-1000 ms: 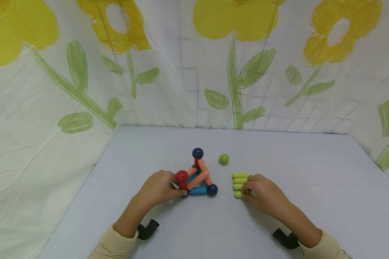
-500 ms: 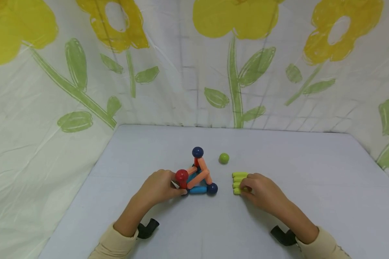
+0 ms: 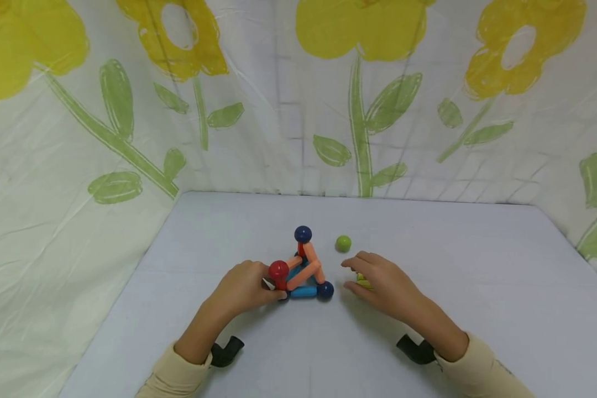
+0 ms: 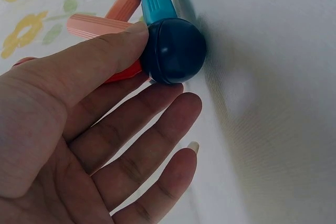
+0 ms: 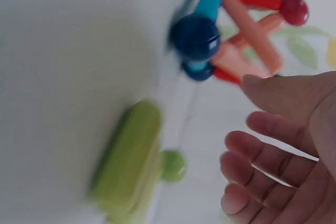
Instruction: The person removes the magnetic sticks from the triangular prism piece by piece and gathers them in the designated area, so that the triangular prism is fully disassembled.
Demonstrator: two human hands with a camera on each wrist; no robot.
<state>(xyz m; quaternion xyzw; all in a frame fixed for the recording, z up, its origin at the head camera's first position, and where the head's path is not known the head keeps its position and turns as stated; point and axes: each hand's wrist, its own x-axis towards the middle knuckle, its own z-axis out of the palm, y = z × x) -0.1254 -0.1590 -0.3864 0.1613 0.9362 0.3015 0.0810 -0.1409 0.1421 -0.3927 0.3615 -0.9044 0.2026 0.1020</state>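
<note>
A toy frame of rods and balls stands on the table; its salmon rods (image 3: 304, 276), blue rod (image 3: 304, 292) and dark blue balls (image 3: 325, 291) show in the head view. My left hand (image 3: 246, 286) grips its near left corner. In the left wrist view the thumb presses a dark blue ball (image 4: 176, 51), beside a red rod. My right hand (image 3: 384, 286) hovers to the right of the frame, fingers spread and holding nothing. Below it lie yellow-green rods (image 5: 128, 158), blurred in the right wrist view and mostly hidden in the head view.
A green ball (image 3: 343, 244) rests on the table behind the yellow-green rods. The white table (image 3: 258, 354) ends at a hanging cloth (image 3: 258, 149) printed with flowers. Black curved pieces (image 3: 227, 352) stick out at both wrists.
My right hand first nudged the yellow-green rods closer together, then let go of them and rose leftward toward the frame, its fingers spreading. My left hand stays on the frame's corner.
</note>
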